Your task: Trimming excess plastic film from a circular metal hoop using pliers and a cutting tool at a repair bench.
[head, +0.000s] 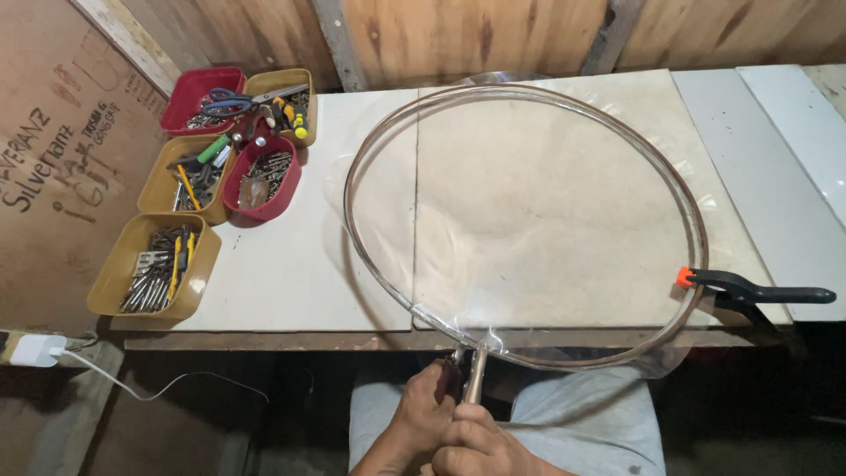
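Pale board panels make up the workbench (291,264), set against a rough wooden plank wall, and the person sits at its near edge. Both hands meet just below that edge. The left hand (421,407) is curled shut around a dark-handled tool with a metal shaft (475,375), apparently pliers or a clamp, though its working end is too hidden to tell. The right hand (471,445) is folded closed just beside and below the left, seemingly bracing the same grip.

That tool meets the large clear plastic hoop with thin transparent film across it (529,220) at the hoop's nearest point, where it overhangs the bench edge. By the look of it, the step in hand is pinching or fastening hoop and film at this spot — the next move would call for a steady squeeze without creasing the film.

At the hoop's right side a black spring clamp with an orange tip (749,289) bites the rim. Well apart at the left stand yellow and red plastic bins of small tools and bits (211,176), and a white charger with its cable (40,350) lies lower down.
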